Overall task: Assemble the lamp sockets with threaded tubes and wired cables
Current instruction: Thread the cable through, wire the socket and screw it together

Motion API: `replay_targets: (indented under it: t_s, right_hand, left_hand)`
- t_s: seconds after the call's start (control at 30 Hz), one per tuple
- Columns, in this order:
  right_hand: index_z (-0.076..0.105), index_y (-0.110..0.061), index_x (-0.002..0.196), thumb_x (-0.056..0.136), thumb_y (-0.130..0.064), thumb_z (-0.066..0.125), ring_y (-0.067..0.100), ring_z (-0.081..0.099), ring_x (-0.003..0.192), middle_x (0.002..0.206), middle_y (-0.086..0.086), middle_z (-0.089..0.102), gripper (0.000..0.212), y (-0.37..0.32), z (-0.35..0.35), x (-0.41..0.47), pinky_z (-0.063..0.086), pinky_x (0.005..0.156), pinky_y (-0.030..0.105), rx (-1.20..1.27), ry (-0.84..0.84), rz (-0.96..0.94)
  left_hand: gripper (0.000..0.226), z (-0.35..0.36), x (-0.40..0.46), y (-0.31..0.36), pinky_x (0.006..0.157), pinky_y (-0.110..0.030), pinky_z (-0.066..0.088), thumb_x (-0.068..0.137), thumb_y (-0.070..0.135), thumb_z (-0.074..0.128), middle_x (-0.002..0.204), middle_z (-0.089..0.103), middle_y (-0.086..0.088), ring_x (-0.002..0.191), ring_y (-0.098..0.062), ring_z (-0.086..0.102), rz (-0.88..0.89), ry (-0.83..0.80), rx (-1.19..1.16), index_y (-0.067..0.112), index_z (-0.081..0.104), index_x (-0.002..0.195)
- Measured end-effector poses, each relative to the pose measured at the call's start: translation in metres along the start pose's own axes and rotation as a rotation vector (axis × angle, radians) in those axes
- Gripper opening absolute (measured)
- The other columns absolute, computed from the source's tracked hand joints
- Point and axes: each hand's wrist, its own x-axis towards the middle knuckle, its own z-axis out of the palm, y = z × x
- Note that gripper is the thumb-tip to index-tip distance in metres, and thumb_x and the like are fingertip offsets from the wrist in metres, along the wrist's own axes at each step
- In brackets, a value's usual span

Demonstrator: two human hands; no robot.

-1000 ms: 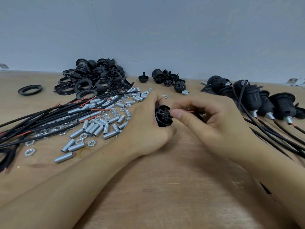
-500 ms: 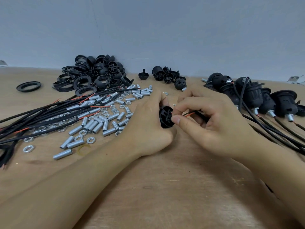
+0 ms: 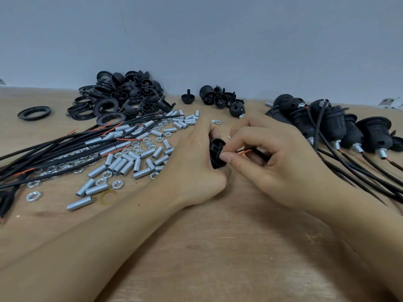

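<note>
The right hand (image 3: 268, 162), pinching the cable (image 3: 250, 151), now has drawn its red lead out from the socket part (image 3: 217, 155) the left hand (image 3: 196, 168) grips, so wiring appears under way.

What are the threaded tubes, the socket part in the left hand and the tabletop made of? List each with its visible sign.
Threaded tubes: likely steel or zinc-plated metal; bright silvery sheen, fine ridged thread.
Socket part held by the left hand: looks like moulded black plastic; dull sheen, crisp internal ribs.
Tabletop: appears to be plywood or a wood-look board; tan surface with grain streaks, matte and scuffed.
</note>
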Motion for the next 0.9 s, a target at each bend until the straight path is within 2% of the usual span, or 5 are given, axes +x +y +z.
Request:
replay_targets:
  t_s: [0.3, 0.4, 0.57, 0.7, 0.9]
  right_hand:
    - [0.07, -0.012, 0.08, 0.086, -0.013, 0.07, 0.014, 0.052, 0.065, 0.079, 0.0, 0.063, 0.007, 0.002, 0.006, 0.0, 0.042, 0.059, 0.024, 0.137, 0.079, 0.073]
    - [0.071, -0.019, 0.083, 0.087, -0.008, 0.072, 0.027, 0.057, 0.071, 0.084, -0.001, 0.069, 0.012, 0.004, 0.006, 0.0, 0.048, 0.067, 0.036, 0.262, 0.15, 0.205]
    - [0.076, -0.019, 0.082, 0.083, -0.006, 0.075, 0.019, 0.057, 0.074, 0.084, 0.0, 0.065, 0.013, 0.007, -0.001, 0.002, 0.046, 0.066, 0.027, 0.332, 0.227, 0.302]
    - [0.077, -0.028, 0.085, 0.083, -0.006, 0.075, 0.02, 0.058, 0.077, 0.085, 0.003, 0.062, 0.021, 0.005, -0.001, 0.002, 0.042, 0.065, 0.023, 0.316, 0.22, 0.296]
    - [0.071, -0.024, 0.086, 0.081, -0.019, 0.059, 0.009, 0.06, 0.078, 0.084, -0.011, 0.069, 0.014, 0.007, -0.004, 0.008, 0.048, 0.073, 0.024, 0.517, 0.322, 0.423]
  left_hand:
    - [0.037, 0.0, -0.001, -0.004, 0.059, -0.017, 0.036, 0.075, 0.004, 0.067, 0.084, 0.057, 0.004, 0.077, -0.012, 0.053, 0.028, 0.046, 0.0, 0.023, 0.044, 0.097]
    - [0.043, -0.002, 0.0, -0.005, 0.071, -0.022, 0.044, 0.072, 0.005, 0.062, 0.096, 0.062, 0.009, 0.091, -0.011, 0.058, 0.084, 0.087, -0.006, 0.027, 0.051, 0.107]
    - [0.053, -0.01, -0.002, -0.002, 0.07, -0.009, 0.039, 0.073, 0.008, 0.058, 0.101, 0.063, 0.023, 0.093, -0.005, 0.059, 0.284, -0.006, 0.037, 0.036, 0.057, 0.118]
    - [0.027, -0.012, -0.002, -0.001, 0.072, -0.008, 0.038, 0.096, 0.024, 0.05, 0.093, 0.065, 0.023, 0.091, -0.004, 0.061, 0.262, -0.019, 0.006, 0.048, 0.056, 0.106]
    - [0.023, -0.009, 0.0, -0.005, 0.073, -0.027, 0.044, 0.1, 0.037, 0.042, 0.078, 0.062, 0.012, 0.08, -0.011, 0.058, 0.226, -0.022, 0.114, 0.027, 0.061, 0.093]
